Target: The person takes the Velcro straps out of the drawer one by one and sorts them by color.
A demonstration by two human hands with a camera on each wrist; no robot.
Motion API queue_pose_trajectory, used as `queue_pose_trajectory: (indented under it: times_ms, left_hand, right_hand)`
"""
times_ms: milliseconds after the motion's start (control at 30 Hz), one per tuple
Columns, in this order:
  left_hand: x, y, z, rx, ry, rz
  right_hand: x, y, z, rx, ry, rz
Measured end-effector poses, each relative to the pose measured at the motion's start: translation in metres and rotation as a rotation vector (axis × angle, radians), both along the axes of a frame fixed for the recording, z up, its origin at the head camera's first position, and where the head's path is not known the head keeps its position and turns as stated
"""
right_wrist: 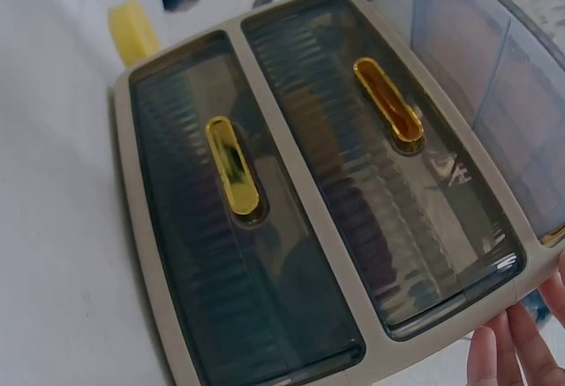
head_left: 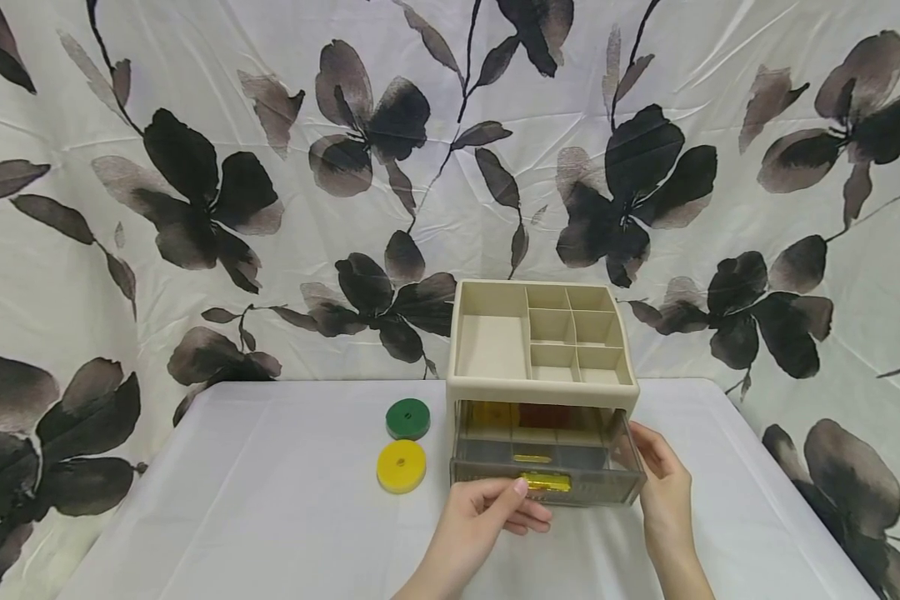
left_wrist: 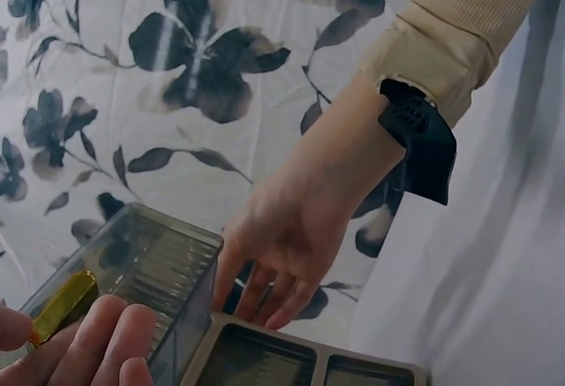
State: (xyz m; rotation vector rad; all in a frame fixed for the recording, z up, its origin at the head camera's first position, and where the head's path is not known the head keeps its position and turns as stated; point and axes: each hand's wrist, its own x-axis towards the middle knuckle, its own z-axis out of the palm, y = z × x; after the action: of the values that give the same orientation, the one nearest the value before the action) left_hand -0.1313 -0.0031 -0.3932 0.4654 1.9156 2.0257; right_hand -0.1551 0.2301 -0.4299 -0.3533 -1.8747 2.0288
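A cream desktop organizer (head_left: 543, 388) stands on the table with its smoky clear top drawer (head_left: 607, 492) pulled out. My left hand (head_left: 483, 517) pinches the drawer's gold handle (head_left: 547, 482) between thumb and fingers, also visible in the left wrist view. On the other side, my right hand (head_left: 663, 479) rests with extended fingers against the organizer's side, partly hidden by the drawer. Yellow (head_left: 489, 413) and dark red pieces (head_left: 543, 415) show at the back inside the drawer. In the right wrist view, two lower drawers with gold handles (right_wrist: 232, 165) are closed.
Left of the organizer, a green disc (head_left: 408, 418) and a yellow disc (head_left: 401, 467) lie on the white-covered table (head_left: 270, 500). Divided open compartments (head_left: 555, 329) top the organizer. A flower-patterned cloth (head_left: 285, 217) hangs behind.
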Motion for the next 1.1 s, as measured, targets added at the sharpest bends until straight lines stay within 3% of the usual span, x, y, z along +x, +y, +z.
queue_pose_trajectory:
  times_ms: [700,1100]
  left_hand:
    - [-0.027,0.011,-0.001,0.017,0.021,0.098]
    - [-0.039,0.014,-0.001,0.047,0.041,0.108]
  right_hand:
    - [-0.001,0.0,-0.002,-0.001,0.033,-0.028]
    - [-0.001,-0.001,-0.001,0.014,0.025,-0.023]
